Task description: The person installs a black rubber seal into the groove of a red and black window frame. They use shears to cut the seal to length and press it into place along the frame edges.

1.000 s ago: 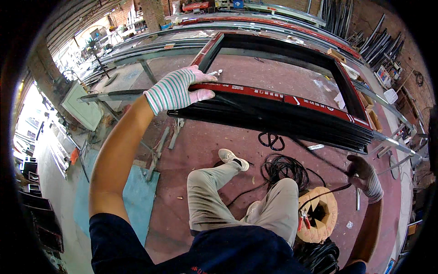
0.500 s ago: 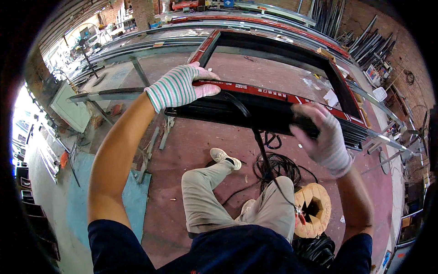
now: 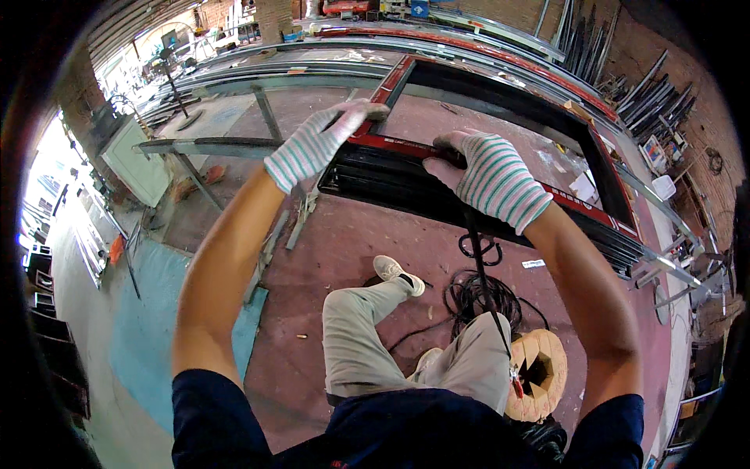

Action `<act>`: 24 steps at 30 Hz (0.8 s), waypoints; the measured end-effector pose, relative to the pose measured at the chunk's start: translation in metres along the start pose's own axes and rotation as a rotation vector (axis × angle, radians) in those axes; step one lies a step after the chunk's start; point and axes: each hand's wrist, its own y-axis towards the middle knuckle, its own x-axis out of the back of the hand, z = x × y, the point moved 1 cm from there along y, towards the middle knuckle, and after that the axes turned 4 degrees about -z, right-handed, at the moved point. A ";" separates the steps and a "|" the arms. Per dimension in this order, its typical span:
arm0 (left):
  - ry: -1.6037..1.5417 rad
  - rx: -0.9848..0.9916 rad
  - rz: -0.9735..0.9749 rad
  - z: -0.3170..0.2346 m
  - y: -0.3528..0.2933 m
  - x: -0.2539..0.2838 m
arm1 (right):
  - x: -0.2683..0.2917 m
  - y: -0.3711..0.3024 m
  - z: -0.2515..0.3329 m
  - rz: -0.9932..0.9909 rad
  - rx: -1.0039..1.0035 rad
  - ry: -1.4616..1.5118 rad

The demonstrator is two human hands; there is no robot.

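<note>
A black metal frame (image 3: 391, 176) with red protective film along its edges lies in front of me on metal supports. At its near left corner, my left hand (image 3: 312, 144), in a white glove with green stripes, has its fingers closed over the edge. My right hand (image 3: 500, 176), gloved alike, is pinched at the near bar, gripping a black rubber strip (image 3: 478, 258). From under that hand the strip hangs down past my right knee. The fingertips and the strip's upper end are partly hidden by the glove.
A coil of black strip (image 3: 488, 301) lies on the reddish floor. By my right leg stands a cardboard spool (image 3: 547, 363) with red-handled pliers (image 3: 516, 383) at it. Metal rails (image 3: 211, 146) support the frame. Long profiles (image 3: 328, 47) lie beyond.
My right hand has come leftward onto the near bar and gripped the strip there. My left hand has shifted to the frame's corner. The view has moved slightly.
</note>
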 end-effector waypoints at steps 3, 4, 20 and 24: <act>-0.369 0.114 -0.079 0.030 -0.026 -0.009 | 0.007 0.010 0.008 0.118 0.025 -0.041; -0.336 0.069 -0.106 0.031 -0.028 -0.012 | 0.006 0.011 0.007 0.098 0.082 -0.091; -0.327 -0.052 -0.214 0.034 -0.026 -0.031 | -0.023 0.045 0.012 0.062 0.325 -0.233; -0.506 0.053 -0.215 0.030 -0.029 -0.030 | -0.028 0.046 0.019 0.059 0.285 -0.298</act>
